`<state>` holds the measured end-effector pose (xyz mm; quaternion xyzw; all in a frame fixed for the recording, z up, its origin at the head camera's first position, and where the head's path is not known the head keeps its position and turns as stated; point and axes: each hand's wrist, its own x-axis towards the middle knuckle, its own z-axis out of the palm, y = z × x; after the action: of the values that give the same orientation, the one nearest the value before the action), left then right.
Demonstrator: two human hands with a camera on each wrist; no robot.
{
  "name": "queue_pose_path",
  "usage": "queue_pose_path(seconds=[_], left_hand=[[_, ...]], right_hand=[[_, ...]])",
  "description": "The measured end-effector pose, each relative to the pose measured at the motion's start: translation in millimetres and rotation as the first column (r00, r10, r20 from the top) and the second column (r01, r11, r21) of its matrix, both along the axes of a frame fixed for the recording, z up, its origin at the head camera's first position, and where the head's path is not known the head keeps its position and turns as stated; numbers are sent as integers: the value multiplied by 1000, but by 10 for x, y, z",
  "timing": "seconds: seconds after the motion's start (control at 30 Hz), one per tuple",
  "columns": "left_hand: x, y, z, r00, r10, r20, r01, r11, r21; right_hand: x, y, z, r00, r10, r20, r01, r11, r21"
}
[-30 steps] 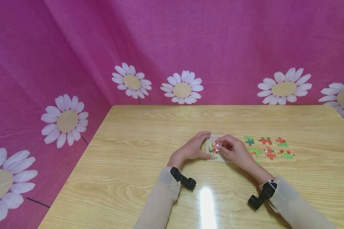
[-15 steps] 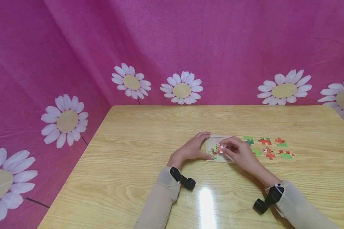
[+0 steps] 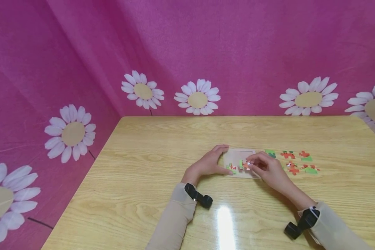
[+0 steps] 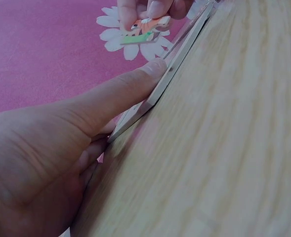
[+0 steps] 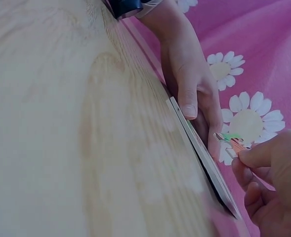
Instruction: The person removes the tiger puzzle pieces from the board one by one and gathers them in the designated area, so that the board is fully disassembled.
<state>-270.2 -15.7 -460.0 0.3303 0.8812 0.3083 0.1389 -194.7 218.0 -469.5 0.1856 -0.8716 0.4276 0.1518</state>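
In the head view, my right hand (image 3: 270, 170) pinches an orange and green jigsaw piece (image 3: 244, 165) between thumb and fingers, above a pale puzzle tray (image 3: 240, 153). The right wrist view shows this jigsaw piece (image 5: 232, 143) held up off the tray. My left hand (image 3: 206, 163) grips the tray's left end, thumb at the near corner and fingers toward the far one. Another piece, green and red (image 3: 231, 168), lies inside the tray by the left thumb. Seen from the left wrist, the thumb of my left hand (image 4: 86, 118) lies along the tray's edge (image 4: 150, 101).
Several loose jigsaw pieces lie in rows to the right of the tray, among them an orange one (image 3: 292, 167) and a green and red one (image 3: 310, 169). The wooden table (image 3: 143, 166) meets a pink flowered curtain (image 3: 243, 52) behind.
My right hand has moved right across the tray with the pinched piece, away from the piece at the tray's left. My left hand has stayed at the tray's left end.
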Motion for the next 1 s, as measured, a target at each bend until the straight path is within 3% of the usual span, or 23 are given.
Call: queue_pose_path(seconds=[0.43,1.0], left_hand=[[10,-14,-55,1000,-9,-6,9,1000,9],[-9,-2,-42,999,-13,-29,14,1000,21]], right_hand=[[160,133,-11,1000,-31,-2,31,999,-6],[279,338,4,998,-65,-16,66,997,28]])
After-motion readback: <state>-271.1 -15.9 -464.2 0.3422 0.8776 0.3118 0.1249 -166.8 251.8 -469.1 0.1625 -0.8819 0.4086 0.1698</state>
